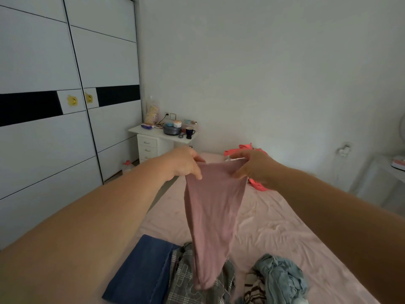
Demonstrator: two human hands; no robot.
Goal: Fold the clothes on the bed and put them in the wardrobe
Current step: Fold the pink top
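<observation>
Pink garment [213, 216]: both hands, left [186, 164] and right [255, 167], pinch its top edge (hem dangling); risk: snagging the near plaid shirt [186, 279].

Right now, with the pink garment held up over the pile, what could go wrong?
1. The pink garment hangs from the left hand and right hand with its lower end touching the plaid shirt; lowering it there may tangle them.
2. The folded jeans lie beside the loose pile and could get ruffled.
3. The wardrobe doors look closed, so a hand is needed to open them.
</observation>
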